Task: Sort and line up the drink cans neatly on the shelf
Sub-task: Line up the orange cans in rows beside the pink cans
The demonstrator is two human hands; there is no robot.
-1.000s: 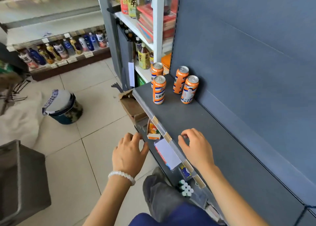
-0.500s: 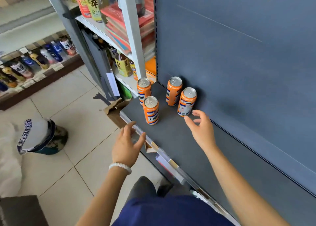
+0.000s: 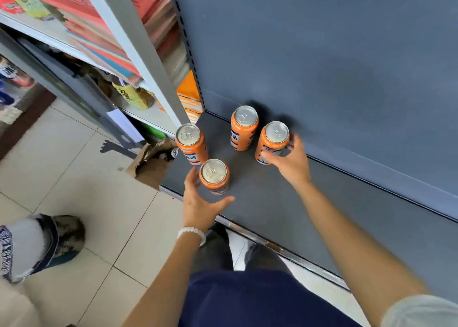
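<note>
Several orange drink cans with silver tops stand upright at the left end of a dark grey shelf (image 3: 285,210). My right hand (image 3: 291,162) grips the rightmost can (image 3: 271,142) near the back panel, thumb on its front and fingers behind it. Just left of it stands another back can (image 3: 244,129). My left hand (image 3: 198,204) is spread open round the front can (image 3: 214,177), fingers on its left and thumb below it; contact is unclear. The fourth can (image 3: 190,143) stands at the shelf's left edge.
The blue-grey back panel (image 3: 322,66) rises right behind the cans. A white neighbouring shelf unit (image 3: 138,54) with bottles and packets adjoins on the left. On the tiled floor lie a torn cardboard box (image 3: 151,164) and a round bag (image 3: 37,247).
The view has closed in on the cans. My right hand went from beside the rightmost can to gripping it. My left hand moved from the shelf's front edge up to the front can.
</note>
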